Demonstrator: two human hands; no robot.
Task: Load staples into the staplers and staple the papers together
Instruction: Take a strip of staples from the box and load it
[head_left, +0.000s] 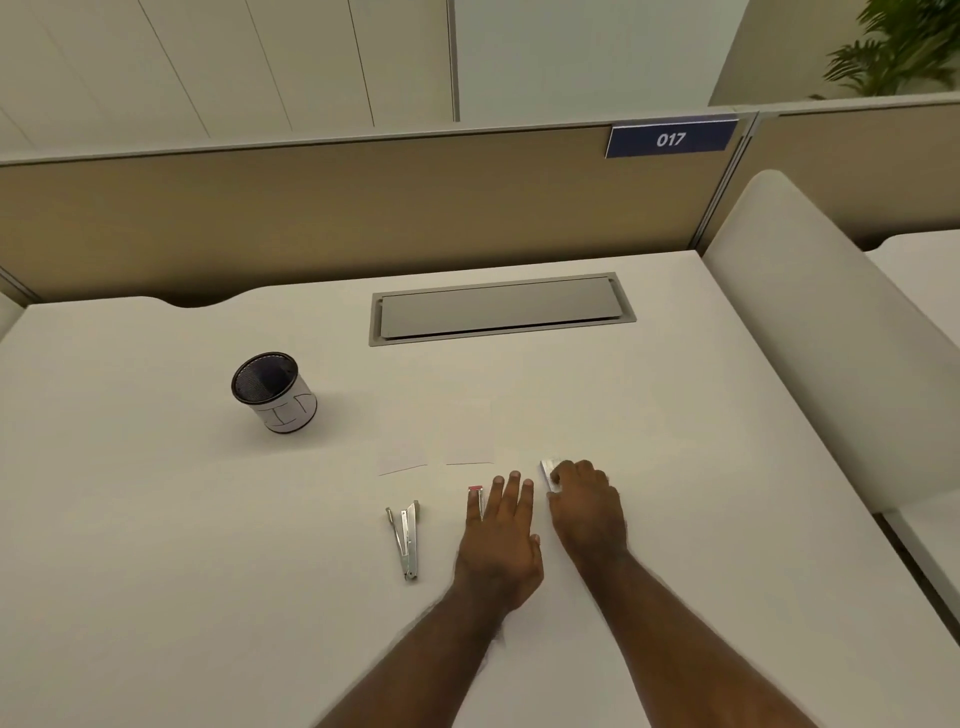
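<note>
Loading looks barely begun: left hand (500, 525) lies flat-fingered over the red stapler (477, 500), right hand (584, 501) pinches the staples (549, 474); next, open the stapler.

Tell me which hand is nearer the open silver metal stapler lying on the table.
Left. The left hand lies just right of the open silver metal stapler, over a red-tipped stapler; the right hand is farther right.

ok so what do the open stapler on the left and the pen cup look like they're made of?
Open stapler: looks like bare metal, silvery and shiny, with bright glints along its thin arms; no plastic shell visible.
Pen cup: inside looks like dark fine mesh, probably metal, with a dark rim; the outside is wrapped in a matte white sheet, likely paper, with hand-drawn lines on it.
</note>
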